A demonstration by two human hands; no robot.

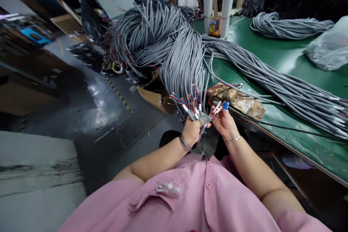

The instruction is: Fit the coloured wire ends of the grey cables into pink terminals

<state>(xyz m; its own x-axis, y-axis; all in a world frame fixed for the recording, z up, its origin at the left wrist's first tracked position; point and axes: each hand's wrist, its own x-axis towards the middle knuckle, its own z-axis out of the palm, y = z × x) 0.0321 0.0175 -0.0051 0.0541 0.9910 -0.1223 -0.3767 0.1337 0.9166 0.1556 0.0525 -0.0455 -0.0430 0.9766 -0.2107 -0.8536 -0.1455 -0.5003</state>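
Step in hand looks like working the stripped ends by hand: the left steadies, the right picks at the wires. Cable bundle [190, 115] is just off the near edge of the green table [285, 52], toward its left end, coloured wire ends [194, 98] fanned upward.

Next move, my read: it calls for a firm left hold so the ends don't splay, plus fine fingertip work from the right to keep single wires apart.

Grip: left hand [191, 130] is closed round the bundle below the white sleeves [200, 107]. Right hand [225, 125], blue cover [226, 106] on one digit, has its fingers bent in at the thin wires — gap looks small, but can't tell if they're pinched or just touched.

Rest of the grey cable heap [154, 25] is at the table's left end; taped block [246, 105] lies on its near edge.
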